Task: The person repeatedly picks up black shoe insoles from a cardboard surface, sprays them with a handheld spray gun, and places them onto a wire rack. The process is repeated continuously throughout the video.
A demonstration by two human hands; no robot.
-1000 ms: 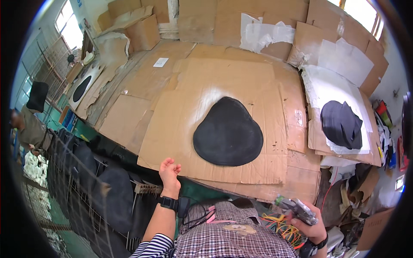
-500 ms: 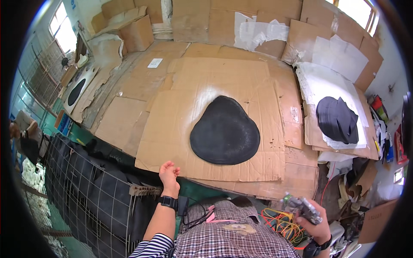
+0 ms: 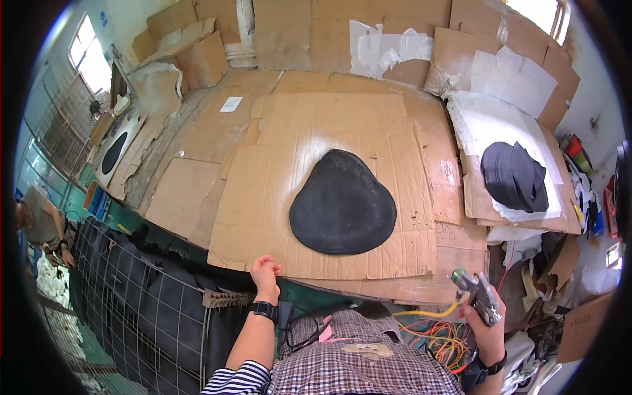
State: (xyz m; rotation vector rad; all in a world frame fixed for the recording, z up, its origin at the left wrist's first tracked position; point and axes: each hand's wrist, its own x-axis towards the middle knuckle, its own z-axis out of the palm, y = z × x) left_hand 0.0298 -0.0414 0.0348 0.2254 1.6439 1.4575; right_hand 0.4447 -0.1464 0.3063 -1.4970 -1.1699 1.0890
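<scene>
In my right hand (image 3: 486, 322) is a metal spray gun (image 3: 482, 299) with a green part at its front end, and a yellow hose (image 3: 431, 312) runs off it to the left. It is held up just off the front right edge of the cardboard-covered table. My left hand (image 3: 265, 273) hangs by the front edge of a cardboard sheet (image 3: 263, 197), its fingers loosely curled and nothing visible in them. On that sheet lies a flat black piece (image 3: 342, 204), a rounded triangle with its narrow end pointing away from me. Neither hand touches it.
To the right, a fanned stack of black sheets (image 3: 513, 176) rests on white paper over cardboard. A wire-mesh cage (image 3: 141, 296) with black sheets stands left. Tangled coloured hoses (image 3: 447, 345) hang near my right wrist. Another person (image 3: 45, 220) is at the far left.
My right hand has raised the spray gun and turned it more upright, and the yellow hose now shows stretched out. My left hand has shifted slightly right and down, its fingers curling more.
</scene>
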